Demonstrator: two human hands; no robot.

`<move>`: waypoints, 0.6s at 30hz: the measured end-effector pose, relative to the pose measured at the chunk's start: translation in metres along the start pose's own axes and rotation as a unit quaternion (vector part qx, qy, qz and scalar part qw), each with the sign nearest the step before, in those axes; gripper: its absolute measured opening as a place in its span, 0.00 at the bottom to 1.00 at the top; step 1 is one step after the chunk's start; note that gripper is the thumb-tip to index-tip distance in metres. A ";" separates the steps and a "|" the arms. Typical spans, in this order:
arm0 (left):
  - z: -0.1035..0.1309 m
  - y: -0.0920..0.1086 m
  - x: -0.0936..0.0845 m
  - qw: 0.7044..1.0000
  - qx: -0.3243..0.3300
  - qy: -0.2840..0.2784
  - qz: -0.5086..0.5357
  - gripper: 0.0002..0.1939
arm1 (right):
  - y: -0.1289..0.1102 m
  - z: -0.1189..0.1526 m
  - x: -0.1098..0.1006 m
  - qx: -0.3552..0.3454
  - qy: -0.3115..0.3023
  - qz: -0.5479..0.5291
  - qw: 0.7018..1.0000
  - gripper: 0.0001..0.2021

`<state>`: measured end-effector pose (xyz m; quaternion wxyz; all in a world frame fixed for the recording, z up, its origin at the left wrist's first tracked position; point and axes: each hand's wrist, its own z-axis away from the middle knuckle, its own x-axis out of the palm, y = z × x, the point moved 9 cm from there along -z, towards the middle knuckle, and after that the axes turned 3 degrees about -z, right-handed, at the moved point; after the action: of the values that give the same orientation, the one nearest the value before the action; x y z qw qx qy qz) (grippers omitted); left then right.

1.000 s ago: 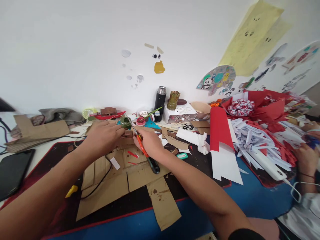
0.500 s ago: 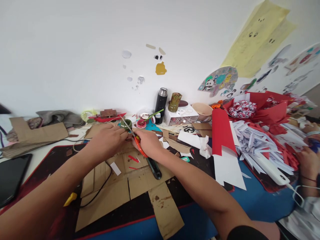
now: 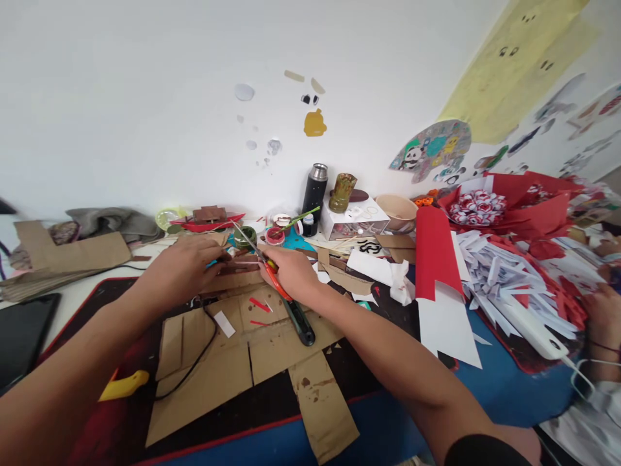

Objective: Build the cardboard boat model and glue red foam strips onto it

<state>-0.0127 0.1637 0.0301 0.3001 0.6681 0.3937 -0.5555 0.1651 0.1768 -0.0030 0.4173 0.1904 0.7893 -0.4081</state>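
Observation:
My right hand (image 3: 290, 268) is closed around a long-bladed tool (image 3: 277, 285) with an orange and dark handle. Its silver blade slants up and left, past a small jar of green paint. My left hand (image 3: 187, 265) is to the left with its fingers bent together. Something small and blue shows at its fingertips; what it grips is mostly hidden. A thin pale strip (image 3: 240, 263) runs between the two hands, over brown cardboard pieces. Beneath them lies a large cut cardboard sheet (image 3: 208, 382) with red scraps (image 3: 259, 304) and a white paper slip (image 3: 224, 323).
Behind my hands stand a black flask (image 3: 315, 197), a jar of red paint (image 3: 275, 237) and a white box (image 3: 356, 226). A red model boat (image 3: 208, 220) sits by the wall. Paper strips (image 3: 499, 265) pile up at right, near a co-worker's hand (image 3: 601, 307). A yellow handle (image 3: 125, 386) lies at left.
My left hand has moved left, away from my right hand, exposing the thin strip and the blue bit. My right hand keeps hold of the tool. The view has shifted slightly.

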 end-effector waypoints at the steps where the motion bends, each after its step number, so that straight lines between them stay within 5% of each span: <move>1: 0.002 -0.002 0.001 1.000 -0.003 0.001 0.003 0.12 | 0.000 0.000 0.000 -0.005 0.002 -0.001 1.000 0.08; 18: 0.007 -0.007 0.007 0.994 -0.014 0.025 0.104 0.12 | -0.003 0.001 0.003 0.002 -0.014 0.014 1.000 0.08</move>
<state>-0.0219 0.1631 0.0217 0.3560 0.7147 0.3372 -0.4987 0.1620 0.1744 -0.0045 0.4339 0.1968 0.7797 -0.4063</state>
